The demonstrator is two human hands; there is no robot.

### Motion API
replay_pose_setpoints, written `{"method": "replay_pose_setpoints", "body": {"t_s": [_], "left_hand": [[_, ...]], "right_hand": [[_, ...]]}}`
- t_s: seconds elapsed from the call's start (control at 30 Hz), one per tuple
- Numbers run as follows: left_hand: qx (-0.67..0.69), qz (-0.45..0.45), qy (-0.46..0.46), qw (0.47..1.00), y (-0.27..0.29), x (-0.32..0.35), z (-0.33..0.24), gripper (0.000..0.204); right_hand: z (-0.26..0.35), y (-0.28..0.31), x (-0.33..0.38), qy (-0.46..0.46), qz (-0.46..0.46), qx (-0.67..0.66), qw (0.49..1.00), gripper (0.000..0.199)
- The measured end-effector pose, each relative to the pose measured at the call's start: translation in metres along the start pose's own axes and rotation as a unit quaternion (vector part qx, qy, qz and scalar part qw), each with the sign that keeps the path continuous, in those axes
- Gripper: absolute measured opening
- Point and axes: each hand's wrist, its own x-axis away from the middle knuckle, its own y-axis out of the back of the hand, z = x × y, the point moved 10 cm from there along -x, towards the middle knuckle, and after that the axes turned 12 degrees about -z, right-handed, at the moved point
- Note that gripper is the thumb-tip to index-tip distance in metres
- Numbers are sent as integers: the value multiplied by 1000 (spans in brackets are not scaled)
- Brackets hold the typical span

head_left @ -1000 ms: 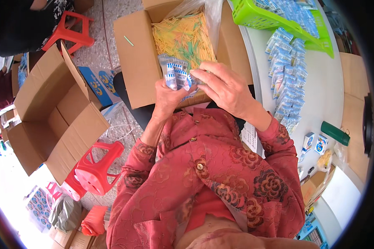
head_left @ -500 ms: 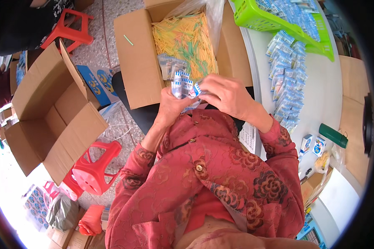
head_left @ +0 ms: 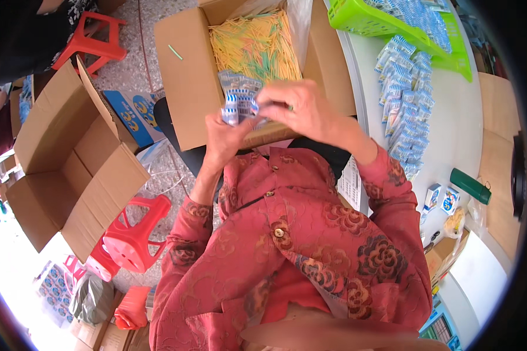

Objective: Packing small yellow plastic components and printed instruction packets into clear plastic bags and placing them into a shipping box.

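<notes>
My left hand [head_left: 219,140] is closed round several small blue-and-white striped packets [head_left: 231,110], held upright over the near edge of an open cardboard box [head_left: 184,76]. Fingers bent and slightly blurred, my right hand [head_left: 307,111] pinches the end of a small packet [head_left: 255,107] right beside that bunch. Thin yellow, green and pinkish sticks [head_left: 249,44], like little straws, fill the box. On top of them, just beyond my left hand, lie more clear-and-blue packets [head_left: 238,82]. My fingers partly hide the held packets.
To the right, a white table [head_left: 451,128] bears rows of striped packets [head_left: 405,108], a green basket [head_left: 369,20] of packets and a dark green cylinder [head_left: 470,186]. On the left stand an empty cardboard box [head_left: 70,158] and red stools [head_left: 129,248]. A person sits at the upper left.
Both hands have moved a little left and farther over the box. My right hand has come closer to the packets in my left hand, and the view has shifted slightly.
</notes>
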Motion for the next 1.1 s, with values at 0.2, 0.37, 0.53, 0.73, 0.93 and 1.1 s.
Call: {"method": "replay_pose_setpoints", "body": {"t_s": [0.2, 0.37, 0.53, 0.73, 0.93, 1.1], "left_hand": [[47, -40, -18, 998, 12, -25, -7, 19], [77, -61, 9, 995, 26, -24, 3, 20], [78, -81, 42, 993, 33, -16, 14, 19], [89, -87, 52, 991, 40, -14, 19, 20], [34, -59, 97, 993, 42, -11, 37, 29], [38, -59, 132, 989, 38, -8, 37, 30]], "right_hand": [[-47, 8, -38, -123, -29, -283, 951, 11], [-187, -26, -30, -245, -13, -155, 957, 12], [-295, -75, 14, -258, 77, 100, 958, 14], [-330, -71, 0, -255, -59, 206, 943, 15], [-343, -91, -24, -295, -56, 249, 921, 29], [-341, -91, -38, -324, -45, 303, 895, 40]]}}
